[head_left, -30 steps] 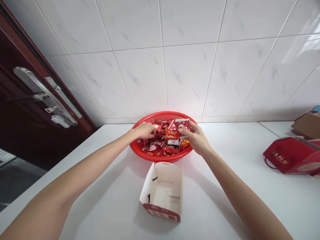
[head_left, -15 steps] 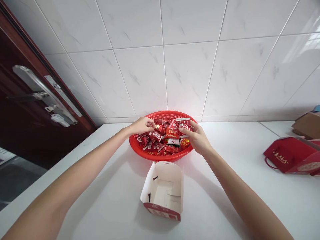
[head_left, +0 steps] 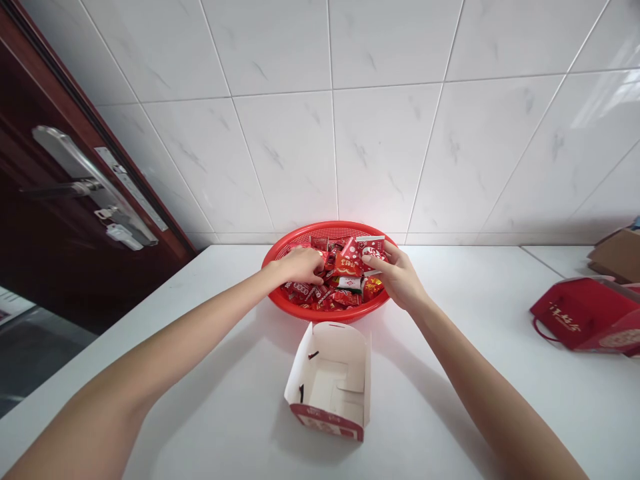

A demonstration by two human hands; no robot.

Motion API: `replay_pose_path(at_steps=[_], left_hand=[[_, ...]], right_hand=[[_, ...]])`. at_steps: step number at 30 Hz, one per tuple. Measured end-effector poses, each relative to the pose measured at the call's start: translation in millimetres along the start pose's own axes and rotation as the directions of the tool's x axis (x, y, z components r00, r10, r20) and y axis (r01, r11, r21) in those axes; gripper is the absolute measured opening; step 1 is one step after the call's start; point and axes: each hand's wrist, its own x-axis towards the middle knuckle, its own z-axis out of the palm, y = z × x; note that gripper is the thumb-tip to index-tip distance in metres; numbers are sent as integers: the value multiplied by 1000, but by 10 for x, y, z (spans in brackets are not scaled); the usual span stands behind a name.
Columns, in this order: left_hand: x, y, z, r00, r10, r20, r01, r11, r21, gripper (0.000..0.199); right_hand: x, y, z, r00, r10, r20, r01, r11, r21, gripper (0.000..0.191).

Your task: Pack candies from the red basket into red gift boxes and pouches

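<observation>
A red plastic basket [head_left: 280, 308] heaped with red-wrapped candies [head_left: 345, 297] stands against the wall. Over the left part of the heap, my left hand [head_left: 303, 265] reaches down with its fingers curled together; whatever lies under the fingertips is hidden. At the basket's right side, my right hand [head_left: 400, 277] pinches a red candy packet [head_left: 371, 245] with a white top edge between thumb and fingers. In front of the basket sits an open paper box [head_left: 327, 417], red outside and white inside, with nothing in it and dark ribbon ends poking through its left wall.
On the right of the white countertop [head_left: 450, 320] lies a red gift box [head_left: 567, 313] with a cord handle, beside a brown cardboard piece [head_left: 617, 253]. A tiled wall [head_left: 380, 153] rises behind. At left is a dark door with a metal handle [head_left: 95, 180].
My left hand has moved right and further into the basket, over the candies. My right hand keeps its hold on the packet. The whole view has shifted slightly.
</observation>
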Motion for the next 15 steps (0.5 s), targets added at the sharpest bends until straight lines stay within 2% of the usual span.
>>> replay_pose_path(at_steps=[3,9,15], left_hand=[[58,37,58,999,-36,26,37,999,-21,22],[54,-88,24,983,-127,-131,96,970,-223,19],[88,-55,71,992,-61,-114,49,994,-102,9]], right_hand=[[-2,-4,-2,1000,1,-9,-1,1000,-16,34],[3,4,-6,1000,0,-23,-1,1000,-22,37],[10,13,-5,1000,-1,-19,0,1000,-11,36]])
